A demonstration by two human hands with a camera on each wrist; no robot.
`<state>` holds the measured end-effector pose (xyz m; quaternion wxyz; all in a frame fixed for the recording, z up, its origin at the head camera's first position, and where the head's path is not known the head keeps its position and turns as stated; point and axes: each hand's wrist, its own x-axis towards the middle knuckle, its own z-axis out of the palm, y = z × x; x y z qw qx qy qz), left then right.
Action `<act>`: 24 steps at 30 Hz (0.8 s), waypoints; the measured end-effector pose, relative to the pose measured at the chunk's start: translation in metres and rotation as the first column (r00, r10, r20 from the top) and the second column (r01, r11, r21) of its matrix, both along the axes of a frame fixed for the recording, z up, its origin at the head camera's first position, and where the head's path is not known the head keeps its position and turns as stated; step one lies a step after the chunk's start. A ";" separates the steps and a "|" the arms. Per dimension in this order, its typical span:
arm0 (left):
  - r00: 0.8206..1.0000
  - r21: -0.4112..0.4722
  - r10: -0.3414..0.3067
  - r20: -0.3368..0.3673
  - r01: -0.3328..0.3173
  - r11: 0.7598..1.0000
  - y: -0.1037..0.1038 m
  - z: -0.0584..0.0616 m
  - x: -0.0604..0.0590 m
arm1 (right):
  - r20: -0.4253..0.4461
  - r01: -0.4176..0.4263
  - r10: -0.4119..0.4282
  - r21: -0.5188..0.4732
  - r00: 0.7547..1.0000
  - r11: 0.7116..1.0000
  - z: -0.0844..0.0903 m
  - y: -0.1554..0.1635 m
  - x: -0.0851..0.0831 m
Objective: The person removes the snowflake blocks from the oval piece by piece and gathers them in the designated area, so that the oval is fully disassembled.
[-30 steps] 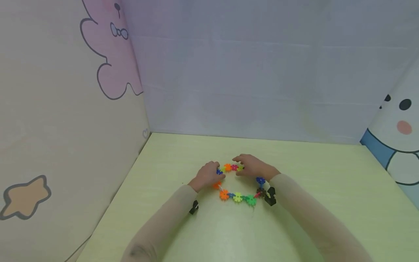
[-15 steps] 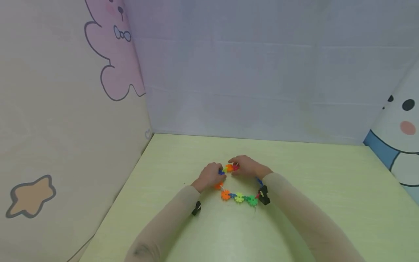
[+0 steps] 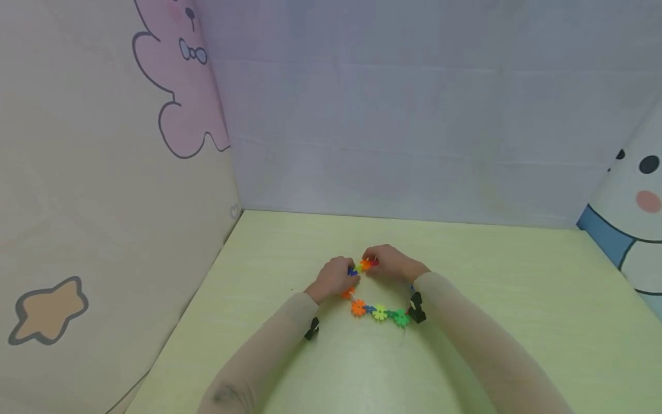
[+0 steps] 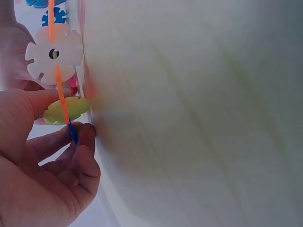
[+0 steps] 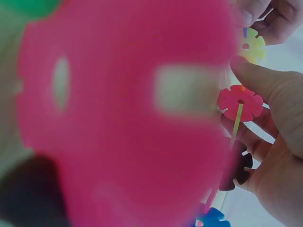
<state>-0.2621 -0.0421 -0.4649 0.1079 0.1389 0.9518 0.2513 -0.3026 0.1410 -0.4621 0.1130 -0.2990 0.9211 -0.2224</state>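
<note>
Both the left hand (image 3: pixel 335 277) and right hand (image 3: pixel 391 263) pinch the snowflake-disc chain (image 3: pixel 380 312), fingers curled.

The ring of small, flower-shaped interlocking discs (image 3: pixel 380 312) looks like hard moulded plastic — smooth, in bright solid colours, with a slight sheen. Up close, the red notched plastic disc (image 5: pixel 240 102) has a clean, even face, and the white notched plastic disc (image 4: pixel 54 53) looks faintly translucent at its edges. The pale yellow-green surface (image 3: pixel 517 276) has a faint wood-like grain and a smooth, low-gloss finish that reflects a soft light near its near edge. The printed wall panels (image 3: pixel 103 172) along the surface's far and left edges look like matt, coated sheet — flat, with faint creases. The beige long sleeves (image 3: pixel 269 345) appear to be thin, soft, matt cloth.
</note>
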 end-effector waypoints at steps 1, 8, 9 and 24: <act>1.000 0.001 0.000 0.001 0.000 1.000 0.000 0.000 0.000 | 0.000 0.003 -0.003 0.001 1.000 1.000 0.000 0.000 0.000; 1.000 0.006 -0.006 -0.010 0.006 1.000 -0.001 -0.002 -0.001 | 0.002 0.007 -0.007 0.016 1.000 1.000 -0.001 0.000 -0.001; 1.000 0.001 -0.006 -0.013 0.006 1.000 -0.001 -0.002 -0.001 | 0.003 0.007 -0.007 0.015 1.000 1.000 -0.001 0.000 -0.001; 1.000 -0.015 0.010 0.004 -0.010 1.000 -0.002 -0.003 -0.002 | 0.048 0.067 -0.073 0.107 0.996 0.992 0.006 0.003 0.000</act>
